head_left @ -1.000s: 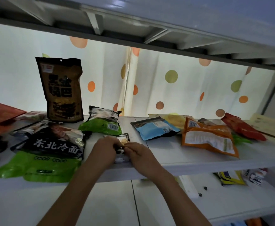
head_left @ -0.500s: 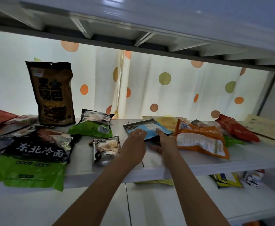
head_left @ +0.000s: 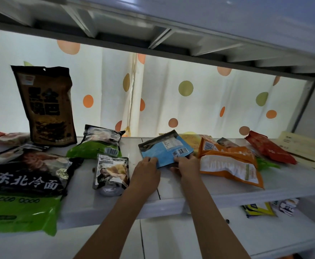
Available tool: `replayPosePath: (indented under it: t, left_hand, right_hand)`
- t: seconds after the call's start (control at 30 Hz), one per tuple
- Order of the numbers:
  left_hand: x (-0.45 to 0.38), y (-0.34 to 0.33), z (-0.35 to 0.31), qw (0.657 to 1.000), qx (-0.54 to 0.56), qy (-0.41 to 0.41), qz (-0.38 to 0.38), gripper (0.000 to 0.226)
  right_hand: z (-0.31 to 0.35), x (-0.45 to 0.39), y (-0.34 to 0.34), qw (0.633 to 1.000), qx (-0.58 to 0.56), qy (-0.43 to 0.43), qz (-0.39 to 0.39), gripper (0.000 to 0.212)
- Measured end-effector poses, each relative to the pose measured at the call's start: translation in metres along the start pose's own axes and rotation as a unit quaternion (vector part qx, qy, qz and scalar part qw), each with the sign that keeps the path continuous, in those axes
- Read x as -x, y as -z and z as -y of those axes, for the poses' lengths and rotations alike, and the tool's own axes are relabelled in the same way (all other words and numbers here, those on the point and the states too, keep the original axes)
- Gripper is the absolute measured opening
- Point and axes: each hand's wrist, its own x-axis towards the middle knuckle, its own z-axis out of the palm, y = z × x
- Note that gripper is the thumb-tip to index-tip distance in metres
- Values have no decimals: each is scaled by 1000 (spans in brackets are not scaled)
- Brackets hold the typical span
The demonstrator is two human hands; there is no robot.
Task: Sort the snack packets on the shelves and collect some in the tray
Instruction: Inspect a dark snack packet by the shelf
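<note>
White shelf [head_left: 171, 199], dotted curtain [head_left: 199, 101] behind. Both hands pinch flat blue foil snack packet [head_left: 165, 149] by near edge: left hand [head_left: 147, 171], right hand [head_left: 187, 166]. Far end tilted up. Sorting step, prob. Next: lift clear w/o snagging orange packet [head_left: 229, 163] just right of grip.

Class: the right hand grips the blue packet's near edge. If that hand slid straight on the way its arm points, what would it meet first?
Probably the yellow packet lying just behind the blue packet; the right hand points toward it, though depth is unclear.
</note>
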Motion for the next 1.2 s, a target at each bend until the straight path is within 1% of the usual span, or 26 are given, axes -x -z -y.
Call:
replayPosePath:
  t: [0.07, 0.13, 0.2, 0.27, 0.33, 0.37, 0.43, 0.5, 0.53, 0.6, 0.67, 0.73, 0.8, 0.87, 0.9, 0.93, 0.97, 1.0, 1.03, 1.07, 1.1, 1.13, 1.2]
  left_hand:
    - [0, 2, -1, 999, 39, 18, -5, 25]
    - [-1, 5, -3, 996, 83, 37, -16, 29]
    - [0, 8, -3, 990, 127, 59, -24, 37]
    - [0, 10, -2, 983, 159, 83, -36, 43]
    - [0, 10, 0, 977, 173, 102, -67, 44]
    - [0, 11, 0, 975, 176, 106, -86, 44]
    - [1, 15, -1, 971, 177, 103, -121, 43]
    - [3, 18, -1, 972, 158, 95, -146, 46]
    - [4, 21, -1, 974, 152, 86, -146, 46]
    - [10, 24, -4, 976, 181, 46, -112, 38]
    - [20, 31, -13, 971, 230, 4, -68, 26]
    - [31, 38, -26, 961, 266, -33, -65, 17]
    - [46, 42, -40, 945, 321, -32, -58, 20]
    - [69, 41, -58, 921, 389, -11, -24, 26]
    - [85, 39, -66, 904, 427, 2, -1, 27]
    - [101, 36, -71, 883, 468, 24, 22, 27]
    - [117, 31, -75, 857, 511, 47, 45, 24]
    - [133, 23, -76, 835, 541, 72, 73, 22]
    - [149, 16, -77, 818, 561, 85, 95, 19]
    - [165, 7, -76, 810, 569, 91, 105, 17]
    - [180, -1, -76, 806, 574, 95, 108, 16]
    - [194, -7, -76, 798, 582, 109, 115, 15]
    - [220, -19, -77, 766, 603, 156, 157, 19]
  right_hand:
    - [5, 5, 6, 999, -44, 5, 30, 32]
    - [7, 10, 8, 997, -57, 9, 47, 29]
    - [8, 18, 10, 996, -66, 22, 51, 25]
    - [5, 27, 13, 993, -108, 27, 44, 24]
    - [2, 37, 17, 982, -184, 7, 47, 24]
    - [1, 41, 19, 974, -217, -1, 60, 24]
    - [0, 54, 26, 967, -244, 4, 71, 25]
    - [0, 67, 35, 973, -222, 29, 51, 22]
    - [0, 75, 42, 979, -198, 45, 32, 20]
    - [-2, 93, 61, 985, -153, 76, -2, 18]
    - [-2, 114, 81, 985, -133, 108, -26, 19]
    - [-3, 137, 100, 983, -118, 132, -55, 18]
    - [-5, 154, 118, 979, -96, 155, -94, 16]
    - [-11, 168, 139, 971, -55, 168, -162, 12]
    - [-17, 173, 150, 965, -41, 166, -199, 9]
    - [-23, 179, 159, 961, -32, 161, -222, 12]
    - [-30, 184, 166, 958, -14, 155, -240, 24]
    - [-40, 191, 173, 952, 41, 150, -265, 38]
    - [-50, 198, 178, 938, 117, 149, -291, 49]
    - [-60, 207, 179, 922, 174, 157, -307, 52]
    - [-71, 215, 178, 919, 198, 170, -296, 48]
    - [-82, 222, 175, 929, 196, 175, -261, 39]
    - [-105, 235, 165, 955, 184, 153, -173, 24]
